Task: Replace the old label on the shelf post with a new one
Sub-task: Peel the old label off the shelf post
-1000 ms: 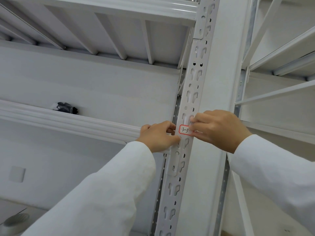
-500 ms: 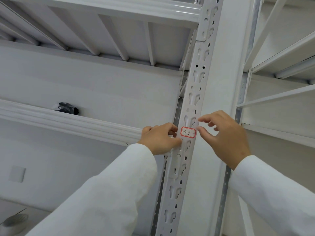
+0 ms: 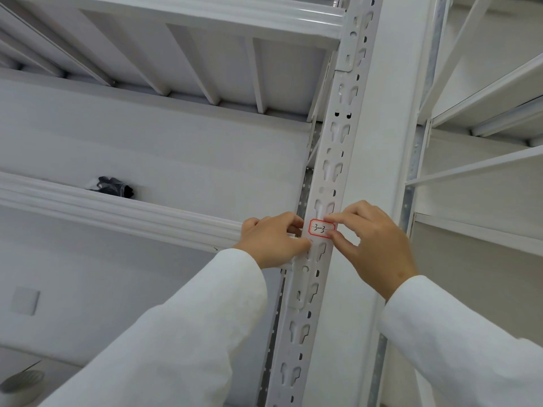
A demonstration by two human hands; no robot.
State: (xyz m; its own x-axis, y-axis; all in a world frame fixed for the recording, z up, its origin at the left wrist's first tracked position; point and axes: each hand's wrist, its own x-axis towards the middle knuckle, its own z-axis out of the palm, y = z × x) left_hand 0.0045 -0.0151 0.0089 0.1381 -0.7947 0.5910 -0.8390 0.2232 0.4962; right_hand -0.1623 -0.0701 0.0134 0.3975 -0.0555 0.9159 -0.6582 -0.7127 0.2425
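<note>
A small white label (image 3: 321, 228) with a red border and handwritten "3-3" is stuck on the white slotted shelf post (image 3: 332, 160). My left hand (image 3: 273, 239) is curled against the post's left edge beside the label, thumb just under its left corner. My right hand (image 3: 373, 245) touches the label's right edge with index finger above and thumb below. Both arms wear white sleeves.
A white shelf beam (image 3: 117, 212) runs left from the post, with a dark crumpled object (image 3: 114, 186) lying on that shelf. Another shelf (image 3: 205, 33) hangs overhead. More white racking (image 3: 482, 118) stands to the right. A grey round object (image 3: 22, 383) sits at the bottom left.
My right hand covered the label's right end, lifted off it with fingers apart, and now has its fingertips back on the label's right edge. My left hand has stayed in place.
</note>
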